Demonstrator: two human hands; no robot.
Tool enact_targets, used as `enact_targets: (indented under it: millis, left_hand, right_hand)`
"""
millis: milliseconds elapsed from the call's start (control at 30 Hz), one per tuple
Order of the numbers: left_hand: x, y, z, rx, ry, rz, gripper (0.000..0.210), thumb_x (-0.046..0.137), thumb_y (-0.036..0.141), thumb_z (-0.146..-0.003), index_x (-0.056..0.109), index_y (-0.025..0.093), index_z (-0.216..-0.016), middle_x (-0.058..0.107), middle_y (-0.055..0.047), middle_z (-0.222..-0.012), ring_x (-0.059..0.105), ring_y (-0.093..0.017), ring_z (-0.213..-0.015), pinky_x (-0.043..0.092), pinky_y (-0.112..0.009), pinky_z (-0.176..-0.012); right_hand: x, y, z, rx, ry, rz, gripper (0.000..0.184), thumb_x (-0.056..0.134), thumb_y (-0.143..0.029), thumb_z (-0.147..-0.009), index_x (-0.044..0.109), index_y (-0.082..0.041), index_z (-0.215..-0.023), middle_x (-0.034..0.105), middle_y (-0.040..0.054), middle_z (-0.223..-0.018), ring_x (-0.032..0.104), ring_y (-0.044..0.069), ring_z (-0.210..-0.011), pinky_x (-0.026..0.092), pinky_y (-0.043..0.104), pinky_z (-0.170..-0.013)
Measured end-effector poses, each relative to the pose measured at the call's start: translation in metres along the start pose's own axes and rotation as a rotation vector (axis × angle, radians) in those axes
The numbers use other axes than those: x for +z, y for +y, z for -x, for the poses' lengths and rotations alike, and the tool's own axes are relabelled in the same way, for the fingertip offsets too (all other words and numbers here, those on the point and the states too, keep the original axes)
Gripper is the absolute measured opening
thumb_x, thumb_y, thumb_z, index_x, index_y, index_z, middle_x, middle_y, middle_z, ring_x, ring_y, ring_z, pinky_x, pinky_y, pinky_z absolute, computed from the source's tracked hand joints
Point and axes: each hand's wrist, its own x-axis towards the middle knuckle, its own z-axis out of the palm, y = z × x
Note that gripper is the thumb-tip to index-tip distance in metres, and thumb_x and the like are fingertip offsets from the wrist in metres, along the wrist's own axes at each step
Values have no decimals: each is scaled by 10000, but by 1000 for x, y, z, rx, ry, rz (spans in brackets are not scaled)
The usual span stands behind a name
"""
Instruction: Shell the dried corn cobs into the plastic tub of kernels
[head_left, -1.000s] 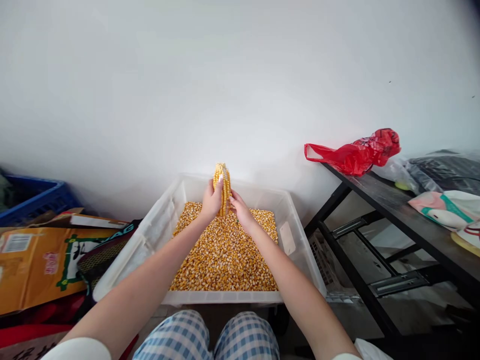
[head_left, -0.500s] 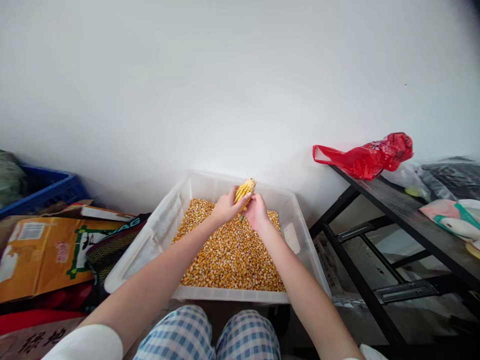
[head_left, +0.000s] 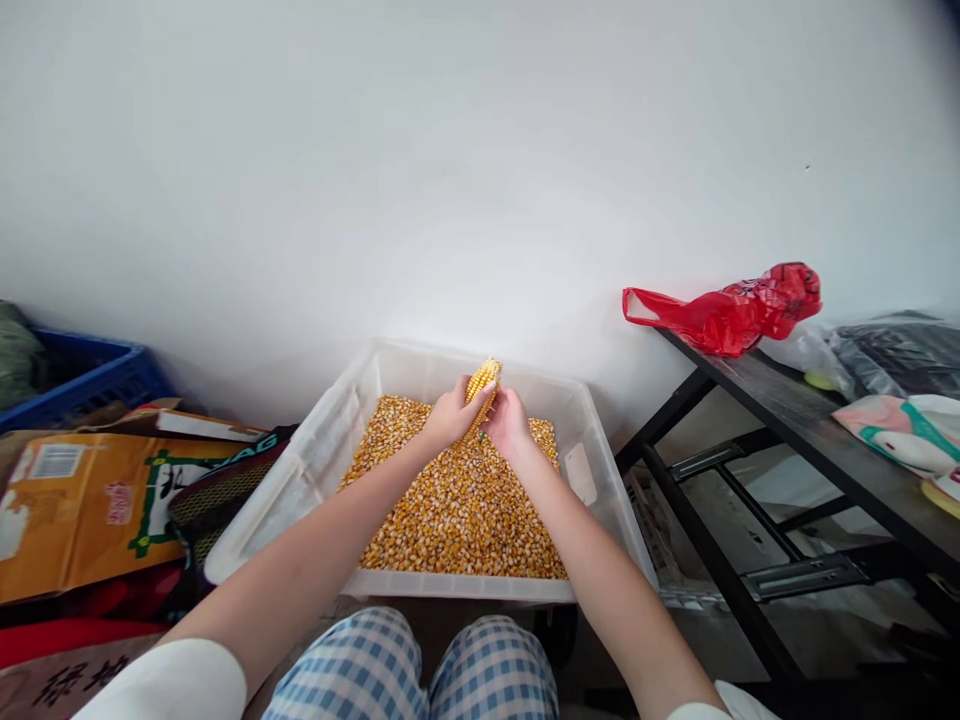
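My left hand [head_left: 451, 412] is wrapped round a yellow corn cob [head_left: 485, 374], its thumb lying along the near side. The cob tilts upward, pale tip showing above the fingers. At its right side my right hand [head_left: 513, 424] has curled fingers against the cob; their tips are partly hidden. Beneath both hands, a large layer of loose corn kernels [head_left: 457, 510] fills the bottom of a translucent plastic bin [head_left: 465, 588]. A small green bit lies among the kernels near the hands.
Cardboard boxes [head_left: 90, 510] and a dark mesh bag [head_left: 217, 500] crowd the left, below a blue crate [head_left: 112, 380]. On the right stands a black metal-framed table [head_left: 795, 400] with a red plastic bag [head_left: 739, 315] on its corner. A white wall rises behind the bin.
The cob has shifted slightly left and more of its lower length shows between the hands. My right hand has moved a little left, fingers differently placed on the cob.
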Motion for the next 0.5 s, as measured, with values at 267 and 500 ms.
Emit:
enact_targets:
  millis: [267,500]
  left_hand:
    - [11,-4,-7,-96,98,397,473,433,605,-764,588,184,-914,649,-75,-837,589,-242,-821,401,-315,-752]
    - [15,-1,-4,-143,91,561,447,486,571,-748,611,161,-876,650,-69,-809,581,-228,-799,406,-311,-748]
  right_hand:
    - [4,13,2,-228,79,310,432,402,-537,-803,543,-220,-1059,623,41,-1088,576,172,-981,441,301,-843]
    - [-2,9,1,-371,229,681,485,300,-539,-836,613,-181,-930,658,84,-970,591,204,-930,411,339,-876]
